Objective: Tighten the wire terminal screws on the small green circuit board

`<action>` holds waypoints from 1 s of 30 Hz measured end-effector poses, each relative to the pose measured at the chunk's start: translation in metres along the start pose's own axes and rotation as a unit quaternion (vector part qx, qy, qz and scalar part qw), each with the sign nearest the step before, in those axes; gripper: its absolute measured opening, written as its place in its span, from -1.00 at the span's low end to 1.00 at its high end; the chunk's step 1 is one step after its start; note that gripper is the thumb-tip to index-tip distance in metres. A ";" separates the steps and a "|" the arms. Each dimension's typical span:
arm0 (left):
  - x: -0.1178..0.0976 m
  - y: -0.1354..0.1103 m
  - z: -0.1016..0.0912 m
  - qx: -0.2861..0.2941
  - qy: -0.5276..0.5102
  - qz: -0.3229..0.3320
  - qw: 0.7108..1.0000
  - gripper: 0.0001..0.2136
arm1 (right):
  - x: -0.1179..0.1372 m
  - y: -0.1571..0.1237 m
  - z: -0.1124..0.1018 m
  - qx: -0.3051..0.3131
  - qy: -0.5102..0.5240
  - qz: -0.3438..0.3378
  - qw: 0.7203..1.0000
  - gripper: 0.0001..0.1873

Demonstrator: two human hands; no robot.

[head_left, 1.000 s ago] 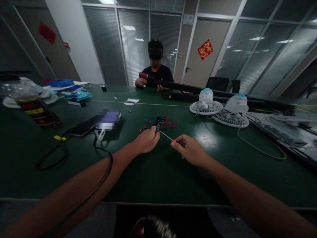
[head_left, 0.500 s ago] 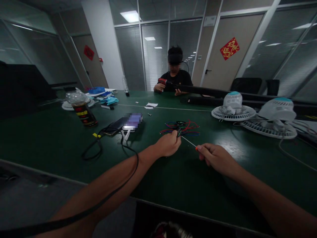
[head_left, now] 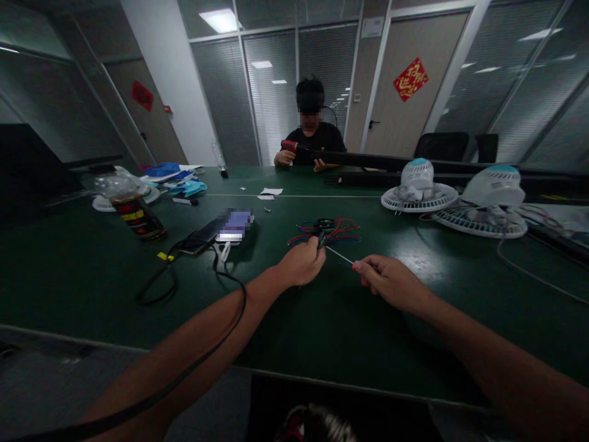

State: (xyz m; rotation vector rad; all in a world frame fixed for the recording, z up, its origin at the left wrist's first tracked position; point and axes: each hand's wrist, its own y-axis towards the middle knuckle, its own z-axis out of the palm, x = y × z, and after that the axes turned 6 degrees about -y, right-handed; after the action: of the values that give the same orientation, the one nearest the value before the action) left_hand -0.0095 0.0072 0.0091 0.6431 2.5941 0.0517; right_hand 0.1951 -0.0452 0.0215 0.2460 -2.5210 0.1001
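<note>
My left hand (head_left: 304, 263) is closed on a small dark circuit board (head_left: 321, 238), pinched between thumb and fingers; most of it is hidden. My right hand (head_left: 381, 277) grips a thin screwdriver (head_left: 339, 253) by its handle, of which only a bit of orange shows. The metal shaft points left, and its tip meets or nearly meets the board; contact is too small to tell. Just beyond my left hand, red and blue wires (head_left: 346, 228) with dark small parts lie spread on the green table (head_left: 294, 331).
Left lie a phone with a lit screen (head_left: 236, 226), a black cable (head_left: 159, 301) running along my left arm, and a bottle (head_left: 138, 215). White fan parts (head_left: 483, 218) stand right. Opposite, a person (head_left: 317, 136) holds a red power tool (head_left: 289, 146) at a long black bar (head_left: 381, 159).
The whole view has shifted, so everything sits slightly further left. Both hands keep their grips, and the screwdriver stays at the board with nearly the same slant.
</note>
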 end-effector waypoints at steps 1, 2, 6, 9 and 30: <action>0.000 0.000 0.000 0.001 0.002 -0.002 1.000 -0.72 | 0.000 0.000 0.000 -0.002 -0.001 -0.001 1.000 -0.64; 0.000 0.000 0.001 0.000 0.003 -0.004 1.000 -0.72 | 0.000 0.000 0.000 -0.005 -0.002 -0.003 1.000 -0.64; 0.001 0.000 0.001 -0.003 0.002 -0.002 1.000 -0.74 | -0.002 0.001 0.001 -0.013 0.001 -0.008 1.000 -0.66; 0.001 0.000 0.001 -0.005 -0.002 -0.003 1.000 -0.75 | -0.004 0.001 0.001 -0.019 0.004 -0.015 1.000 -0.66; 0.000 0.002 0.002 -0.003 0.007 -0.015 1.000 -0.75 | -0.006 0.002 0.003 -0.056 0.022 -0.011 0.998 -0.70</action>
State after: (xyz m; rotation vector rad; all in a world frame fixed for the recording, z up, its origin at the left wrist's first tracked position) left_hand -0.0078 0.0084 0.0078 0.6045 2.6158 0.0561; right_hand 0.1977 -0.0429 0.0156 0.2248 -2.4692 -0.0445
